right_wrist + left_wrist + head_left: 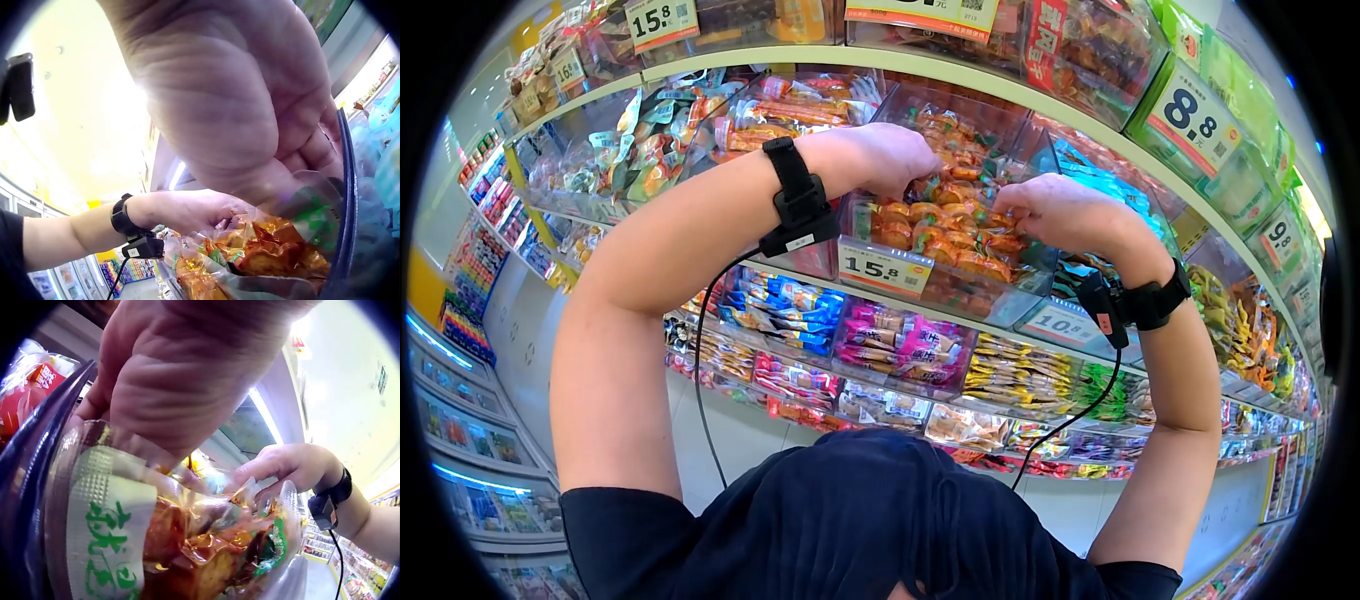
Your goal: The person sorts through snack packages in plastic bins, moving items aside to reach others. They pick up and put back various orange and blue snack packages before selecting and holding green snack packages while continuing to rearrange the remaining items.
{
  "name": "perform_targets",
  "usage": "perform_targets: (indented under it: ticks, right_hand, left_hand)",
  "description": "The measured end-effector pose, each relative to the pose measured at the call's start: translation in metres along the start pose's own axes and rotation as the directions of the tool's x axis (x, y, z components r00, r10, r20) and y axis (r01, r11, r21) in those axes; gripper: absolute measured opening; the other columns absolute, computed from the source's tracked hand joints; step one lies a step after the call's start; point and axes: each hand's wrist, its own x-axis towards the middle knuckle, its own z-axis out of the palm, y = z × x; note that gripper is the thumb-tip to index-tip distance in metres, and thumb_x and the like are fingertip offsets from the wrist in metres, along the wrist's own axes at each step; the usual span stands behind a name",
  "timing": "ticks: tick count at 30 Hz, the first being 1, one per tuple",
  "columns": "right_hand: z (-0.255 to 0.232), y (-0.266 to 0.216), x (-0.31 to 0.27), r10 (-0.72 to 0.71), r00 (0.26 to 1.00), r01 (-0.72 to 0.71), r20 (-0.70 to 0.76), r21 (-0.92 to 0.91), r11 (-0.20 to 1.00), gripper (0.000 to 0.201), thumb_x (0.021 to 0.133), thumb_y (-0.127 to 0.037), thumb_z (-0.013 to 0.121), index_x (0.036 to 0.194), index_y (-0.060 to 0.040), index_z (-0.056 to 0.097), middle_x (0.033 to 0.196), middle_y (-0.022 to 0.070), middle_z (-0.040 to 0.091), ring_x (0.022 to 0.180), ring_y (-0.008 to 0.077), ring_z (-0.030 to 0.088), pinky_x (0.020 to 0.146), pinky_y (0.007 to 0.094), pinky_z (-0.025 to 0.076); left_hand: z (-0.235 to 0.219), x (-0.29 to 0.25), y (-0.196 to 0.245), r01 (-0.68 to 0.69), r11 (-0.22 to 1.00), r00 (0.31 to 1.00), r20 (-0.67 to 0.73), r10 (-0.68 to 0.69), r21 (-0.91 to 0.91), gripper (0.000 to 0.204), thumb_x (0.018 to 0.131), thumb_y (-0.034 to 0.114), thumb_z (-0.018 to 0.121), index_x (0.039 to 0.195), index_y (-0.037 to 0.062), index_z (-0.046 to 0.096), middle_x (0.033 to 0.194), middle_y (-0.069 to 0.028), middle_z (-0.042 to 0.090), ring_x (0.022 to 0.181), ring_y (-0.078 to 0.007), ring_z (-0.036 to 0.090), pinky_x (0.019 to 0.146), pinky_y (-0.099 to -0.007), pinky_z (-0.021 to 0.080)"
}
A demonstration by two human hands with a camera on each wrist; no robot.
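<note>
Head view: left hand (895, 160) over bin (990, 298) left edge, right hand (1068, 215) over right, both at packs (955, 235); fingertips obscured, can't tell if gripping. Bin walls likely corral packs.

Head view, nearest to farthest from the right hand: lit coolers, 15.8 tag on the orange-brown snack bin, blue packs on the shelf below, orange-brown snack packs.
From the right hand:
1. Orange-brown snack packs: in the bin, at its fingers.
2. 15.8 tag: bin front, image left.
3. Blue packs: shelf below, farther left.
4. Lit coolers: far left edge.
</note>
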Motion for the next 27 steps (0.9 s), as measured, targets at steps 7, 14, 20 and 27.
perform_targets:
  ticks: [7, 14, 20, 27]
  right_hand:
    - [0.005, 0.006, -0.002, -0.015, 0.997, 0.017, -0.073, 0.035, 0.999, 0.033, 0.082, 0.0, 0.056, 0.114, -0.009, 0.058, 0.09, 0.0211, 0.063, 0.086, 0.0387, 0.06, 0.074, 0.0432, 0.047]
    - [0.001, 0.003, -0.001, -0.043, 0.997, 0.044, -0.06, 0.017, 0.999, 0.035, 0.08, 0.002, 0.052, 0.113, -0.0078, 0.059, 0.089, 0.0212, 0.064, 0.085, 0.0385, 0.06, 0.075, 0.0427, 0.047]
    - [-0.002, -0.004, -0.004, -0.006, 0.996, 0.014, -0.087, 0.091, 0.996, 0.038, 0.079, 0.0, 0.05, 0.116, -0.0046, 0.058, 0.096, 0.0198, 0.064, 0.091, 0.0354, 0.06, 0.079, 0.0414, 0.047]
    - [-0.005, 0.0, 0.007, 0.02, 0.997, -0.026, 0.073, 0.079, 0.997, 0.042, 0.077, 0.002, 0.048, 0.117, -0.0031, 0.058, 0.098, 0.0182, 0.064, 0.092, 0.0329, 0.06, 0.08, 0.0389, 0.047]
  left_hand:
    - [-0.012, -0.017, 0.002, 0.115, 0.988, 0.984, -0.121, -0.127, -0.1, 0.033, 0.082, 0.001, 0.054, 0.112, 0.0116, 0.062, 0.105, -0.016, 0.066, 0.101, -0.0346, 0.062, 0.083, -0.0426, 0.05]
    - [-0.025, -0.022, -0.002, 0.164, 0.985, 0.986, 0.026, -0.163, -0.056, 0.031, 0.082, 0.005, 0.057, 0.11, 0.0144, 0.063, 0.105, -0.0106, 0.067, 0.102, -0.0324, 0.062, 0.086, -0.0454, 0.048]
    - [-0.019, -0.031, 0.018, 0.141, 0.97, 0.984, 0.078, -0.16, 0.2, 0.038, 0.079, 0.004, 0.057, 0.115, 0.0171, 0.061, 0.091, -0.0064, 0.068, 0.096, -0.0266, 0.063, 0.091, -0.0439, 0.036]
    - [-0.015, -0.041, 0.019, 0.106, 0.994, 0.994, -0.011, -0.106, -0.041, 0.043, 0.083, 0.01, 0.053, 0.126, 0.0158, 0.055, 0.103, -0.014, 0.067, 0.104, -0.0304, 0.061, 0.103, -0.051, 0.031]
